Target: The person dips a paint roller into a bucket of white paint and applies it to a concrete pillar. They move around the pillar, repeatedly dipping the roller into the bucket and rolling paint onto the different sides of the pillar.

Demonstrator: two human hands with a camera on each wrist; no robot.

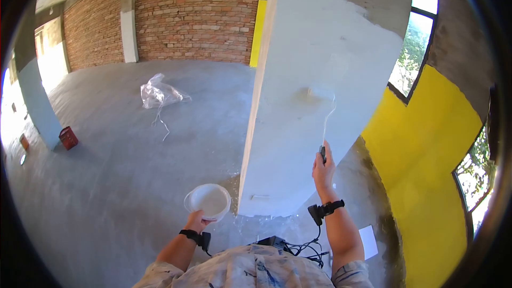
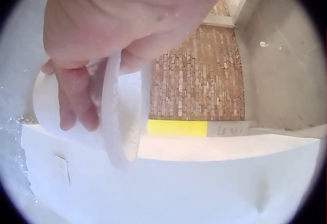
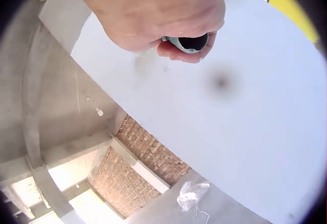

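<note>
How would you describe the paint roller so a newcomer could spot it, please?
Start at the white-painted pillar mid-room. On its face, above the right hand, rests the paint roller: a white sleeve on thin bent wire, unlike the round tub.

left hand [image 2: 117, 25] gripping white bowl [image 2: 122, 127], white column [image 2: 168, 188]

One paint roller [image 1: 321, 94], one white bucket [image 1: 208, 201], one plastic bag [image 1: 160, 95], one red box [image 1: 68, 137]

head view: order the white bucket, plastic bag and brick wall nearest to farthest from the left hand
1. white bucket, held by the left hand
2. plastic bag, on the floor ahead
3. brick wall, far back behind the bag
</note>
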